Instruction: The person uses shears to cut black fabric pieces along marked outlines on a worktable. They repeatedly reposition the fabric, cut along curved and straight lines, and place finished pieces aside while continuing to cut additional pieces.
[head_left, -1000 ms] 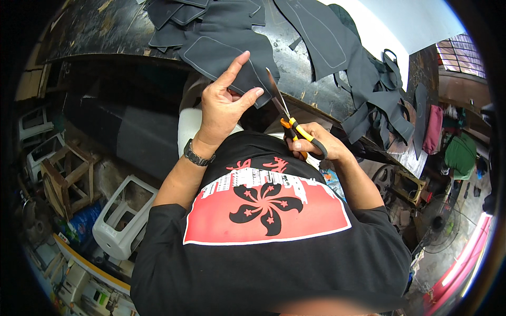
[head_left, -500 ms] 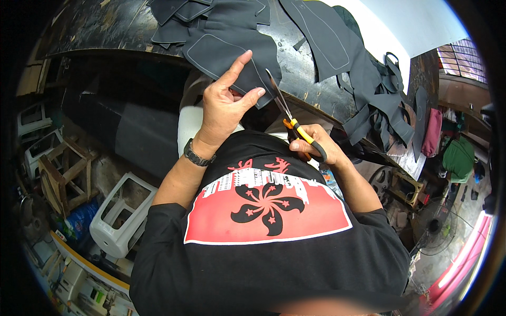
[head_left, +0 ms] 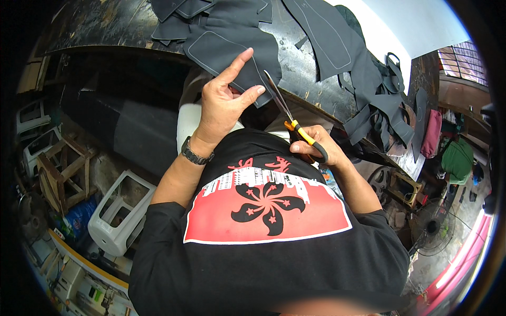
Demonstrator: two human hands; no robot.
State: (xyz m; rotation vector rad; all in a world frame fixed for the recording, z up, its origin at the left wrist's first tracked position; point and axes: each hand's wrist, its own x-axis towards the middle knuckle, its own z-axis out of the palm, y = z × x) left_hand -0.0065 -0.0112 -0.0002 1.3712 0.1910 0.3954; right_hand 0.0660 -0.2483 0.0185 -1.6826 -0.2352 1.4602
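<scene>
Cluttered workshop floor sits left of the dark worn workbench [head_left: 121,26]: wooden stool frames [head_left: 60,174], white plastic stool [head_left: 118,213] lying below the bench edge. Bench top is scuffed black, scratched, matte. On it, near its front edge, a dark grey fabric piece [head_left: 232,50], flat, rounded corners, pale stitch line along the border, overlapping more of the same cut pieces behind it. Left hand [head_left: 224,100] is raised at the bench front edge, index finger straight and pointing up, thumb [head_left: 250,95] and the other fingers pinching the lower edge of the fabric piece, so the cloth hangs just off the bench between the fingertips; black wristwatch [head_left: 196,152] on that wrist. Just right of that hand, scissors [head_left: 287,113] with slim metal blades, yellow and black handles, tips pointing up toward the fabric's lower right corner, touching or nearly so, can't tell which; blades look nearly together. Right hand [head_left: 313,145] below the bench front edge, fingers wrapped through and around the handles, clenched on them. Further right on the bench, a heap of grey fabric strips [head_left: 377,100], limp, irregular, draped over the bench end. Floor fan [head_left: 435,229] below the bench's right end.
</scene>
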